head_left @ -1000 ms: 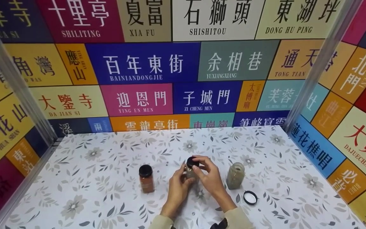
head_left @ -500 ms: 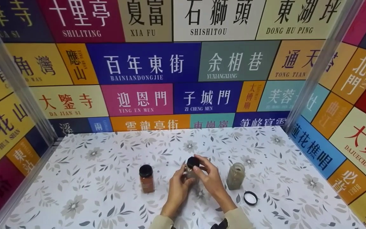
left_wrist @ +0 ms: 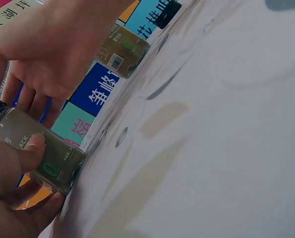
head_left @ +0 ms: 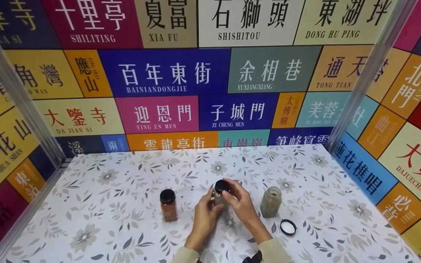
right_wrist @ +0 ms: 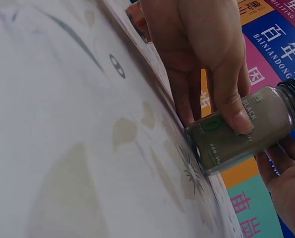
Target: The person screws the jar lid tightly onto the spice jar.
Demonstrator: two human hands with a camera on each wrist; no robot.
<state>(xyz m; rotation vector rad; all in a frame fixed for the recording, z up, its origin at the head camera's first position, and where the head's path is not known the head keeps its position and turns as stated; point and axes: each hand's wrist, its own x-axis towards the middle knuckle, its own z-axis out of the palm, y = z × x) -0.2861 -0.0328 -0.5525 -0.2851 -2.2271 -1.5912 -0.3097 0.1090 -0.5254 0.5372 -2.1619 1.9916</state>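
Observation:
Near the middle of the table, my left hand [head_left: 205, 215] grips a glass spice jar [right_wrist: 271, 116] of grey-brown powder, its label reading "BLACK". The thumb lies across the label in both wrist views. My right hand [head_left: 245, 206] holds the jar's black lid [head_left: 221, 185] at the top with thumb and fingers. The lid sits on the jar's mouth; how tightly it is screwed I cannot tell. To the right, a similar spice jar [head_left: 271, 204] stands upright without a lid. A loose black lid [head_left: 288, 227] with a white inside lies beside it.
A spice jar of reddish-brown powder [head_left: 169, 211] with a black lid stands left of my hands. The table [head_left: 133, 175] has a white leaf-and-flower cover. Behind it rises a wall of coloured place-name panels [head_left: 165, 73], with clear posts at both back corners.
My right fingers have shifted slightly around the lid. The jar, the left hand and everything else on the table stay in place.

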